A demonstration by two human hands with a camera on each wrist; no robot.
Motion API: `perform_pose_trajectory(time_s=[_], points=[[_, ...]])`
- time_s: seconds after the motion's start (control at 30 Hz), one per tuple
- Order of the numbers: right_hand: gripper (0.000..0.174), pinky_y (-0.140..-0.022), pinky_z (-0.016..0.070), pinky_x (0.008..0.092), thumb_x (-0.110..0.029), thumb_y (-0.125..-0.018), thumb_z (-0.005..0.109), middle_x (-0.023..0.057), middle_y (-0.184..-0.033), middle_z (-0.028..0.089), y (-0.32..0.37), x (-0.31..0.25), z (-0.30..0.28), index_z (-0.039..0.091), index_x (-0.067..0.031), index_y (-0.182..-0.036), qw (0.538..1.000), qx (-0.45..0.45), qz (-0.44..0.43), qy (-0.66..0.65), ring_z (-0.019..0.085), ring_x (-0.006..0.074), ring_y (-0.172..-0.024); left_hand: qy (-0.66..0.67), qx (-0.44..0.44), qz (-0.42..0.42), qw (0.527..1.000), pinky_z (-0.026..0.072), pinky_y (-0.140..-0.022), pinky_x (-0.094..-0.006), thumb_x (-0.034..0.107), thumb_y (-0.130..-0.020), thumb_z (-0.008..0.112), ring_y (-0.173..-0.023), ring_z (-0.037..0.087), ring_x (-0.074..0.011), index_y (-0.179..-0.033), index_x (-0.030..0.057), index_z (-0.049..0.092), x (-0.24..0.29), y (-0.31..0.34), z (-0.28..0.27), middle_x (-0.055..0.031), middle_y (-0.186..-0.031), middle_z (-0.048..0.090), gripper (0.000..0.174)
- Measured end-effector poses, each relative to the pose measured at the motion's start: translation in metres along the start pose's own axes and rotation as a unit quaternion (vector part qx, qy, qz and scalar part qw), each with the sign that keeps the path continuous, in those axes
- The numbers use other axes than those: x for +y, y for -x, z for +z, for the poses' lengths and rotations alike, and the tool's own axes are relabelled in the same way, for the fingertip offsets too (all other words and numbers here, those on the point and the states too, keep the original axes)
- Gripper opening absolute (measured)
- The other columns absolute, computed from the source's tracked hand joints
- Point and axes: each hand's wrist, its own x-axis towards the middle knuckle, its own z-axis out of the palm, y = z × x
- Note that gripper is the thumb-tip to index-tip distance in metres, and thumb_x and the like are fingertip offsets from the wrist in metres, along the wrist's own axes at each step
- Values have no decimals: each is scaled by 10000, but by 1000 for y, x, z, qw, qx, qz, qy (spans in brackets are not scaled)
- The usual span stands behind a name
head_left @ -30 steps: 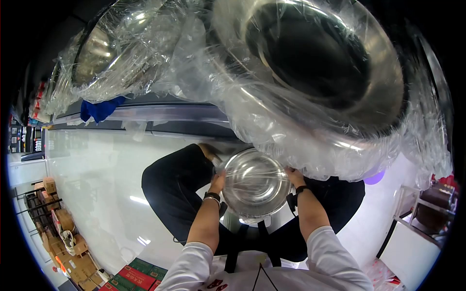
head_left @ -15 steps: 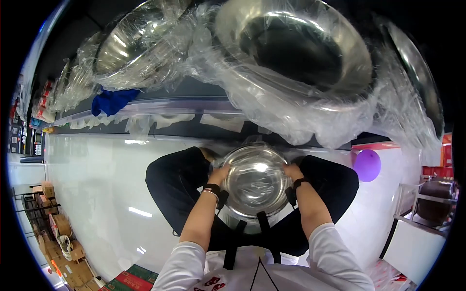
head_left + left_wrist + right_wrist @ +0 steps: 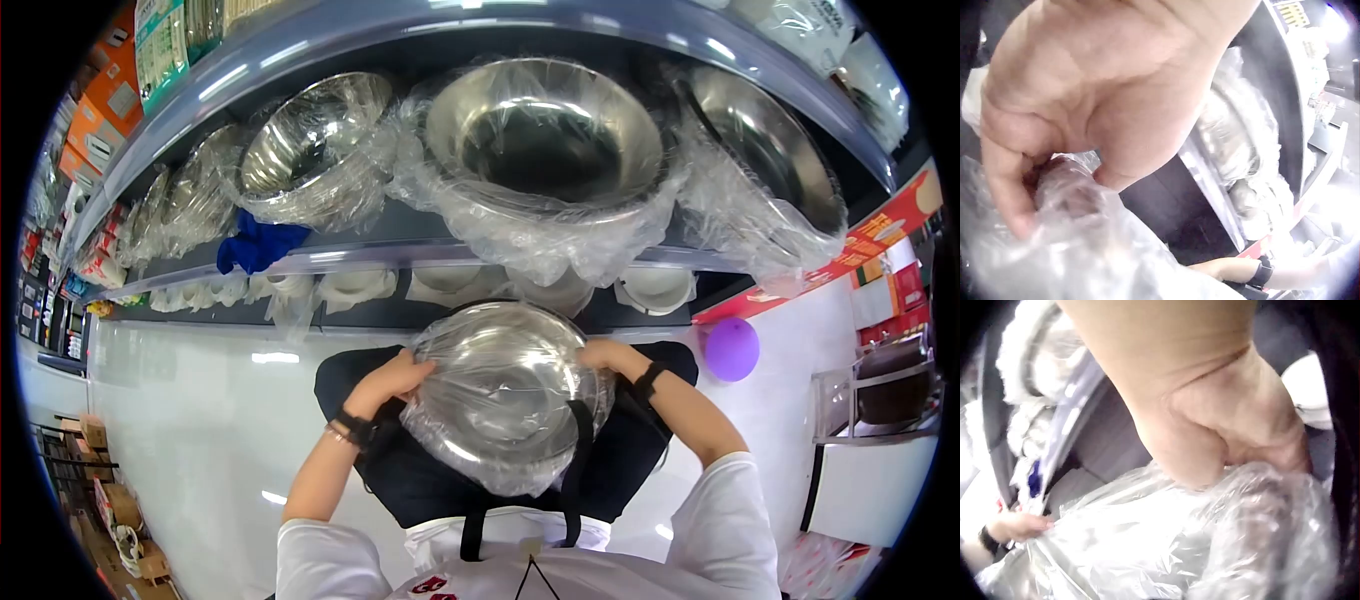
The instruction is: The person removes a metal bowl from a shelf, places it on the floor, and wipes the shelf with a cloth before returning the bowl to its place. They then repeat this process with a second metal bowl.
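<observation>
A shiny steel basin (image 3: 500, 400), wrapped in clear plastic, is held over the person's lap. The left hand (image 3: 398, 374) grips its left rim. Seen from the left wrist, that hand (image 3: 1091, 87) curls its fingers round the edge through crinkled plastic film (image 3: 1079, 237). On the opposite rim, the right hand (image 3: 606, 356) has hold of the basin. In the right wrist view the right hand (image 3: 1235, 425) bends over the wrapped rim, its fingertips hidden behind the film (image 3: 1129, 544). A dark strap (image 3: 578, 460) overlaps the basin's lower right side.
Ahead, a dark shelf (image 3: 350, 258) carries several large plastic-wrapped basins, including one (image 3: 545, 145) in the middle and another (image 3: 765, 150) at right. A blue cloth (image 3: 260, 242) hangs at its edge. White bowls (image 3: 655, 290) sit lower down. A purple balloon (image 3: 732, 350) is on the right.
The held basin appears larger and has tilted, and the hands and elbows have spread apart. The head view has shifted, bringing more of the shelf and its lower bowls into sight.
</observation>
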Motion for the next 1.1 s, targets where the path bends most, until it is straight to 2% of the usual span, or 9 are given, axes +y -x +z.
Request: perform_pose_trajectory(time_s=[0.1, 0.13, 0.23, 0.43, 0.53, 0.63, 0.77, 1.0, 1.1], points=[[603, -554, 494, 418, -386, -948, 433, 239, -816, 644, 57, -31, -11, 416, 130, -1262, 981, 59, 22, -182, 635, 296, -665, 52, 11, 35, 998, 485, -499, -264, 339, -910, 589, -609, 555, -124, -1016, -24, 498, 9, 53, -25, -41, -741, 545, 389], [607, -452, 422, 363, -358, -945, 492, 136, -652, 563, 79, -43, -25, 340, 144, -1250, 984, 28, 7, -178, 535, 206, -516, 67, 31, 34, 997, 486, -514, -266, 331, -916, 583, -628, 543, -119, -1019, -11, 505, 12, 70, -32, -38, -754, 535, 366], [587, -419, 370, 332, -347, -927, 550, 69, -612, 516, 128, -76, -39, 371, 141, -1201, 971, 29, -63, -229, 460, 152, -466, 125, 73, 44, 988, 481, -542, -265, 316, -911, 596, -695, 521, -101, -1050, 6, 527, 6, 115, -53, -26, -832, 529, 346], [542, -628, 475, 271, -311, -875, 662, 99, -899, 585, 199, -148, -52, 453, 86, -1178, 930, 17, -209, -302, 562, 131, -763, 232, 193, 84, 950, 402, -505, -168, 253, -941, 579, -730, 521, -23, -1094, 81, 564, -26, 202, -102, 26, -871, 557, 231], [432, -719, 499, 279, -200, -853, 641, 136, -1011, 618, 219, -188, -52, 511, 92, -1144, 831, 12, -306, -464, 605, 145, -880, 275, 198, 136, 931, 460, -590, -194, 230, -949, 565, -780, 559, -49, -1091, 58, 577, -38, 228, -124, 10, -895, 593, 224], [365, -724, 499, 280, -125, -823, 608, 130, -995, 622, 260, -226, -67, 539, 83, -1116, 797, 50, -330, -503, 606, 148, -871, 316, 249, 220, 889, 454, -916, -287, 228, -962, 517, -1018, 602, -159, -1246, -7, 540, -34, 250, -146, -83, -1141, 635, 370], [336, -714, 506, 279, -87, -808, 588, 108, -952, 636, 302, -242, -85, 558, 44, -1117, 719, 84, -364, -586, 617, 144, -817, 306, 312, 353, 827, 373, -1051, -341, 317, -991, 374, -1215, 501, -210, -1355, -30, 449, 5, 278, -150, -133, -1349, 514, 508], [255, -677, 521, 271, -91, -817, 592, 90, -915, 634, 321, -231, -126, 565, 21, -1044, 645, 223, -406, -608, 633, 145, -777, 240, 246, 486, 804, 250, -1130, -352, 409, -964, 394, -1359, 349, -232, -1432, -23, 330, 68, 258, -119, -133, -1476, 359, 640], [218, -669, 521, 268, -93, -814, 598, 86, -879, 626, 313, -219, -148, 565, 15, -1001, 620, 252, -396, -629, 629, 146, -759, 247, 191, 525, 792, 254, -1118, -339, 232, -923, 546, -1363, 334, -220, -1432, -24, 325, 90, 222, -107, -140, -1465, 360, 611]])
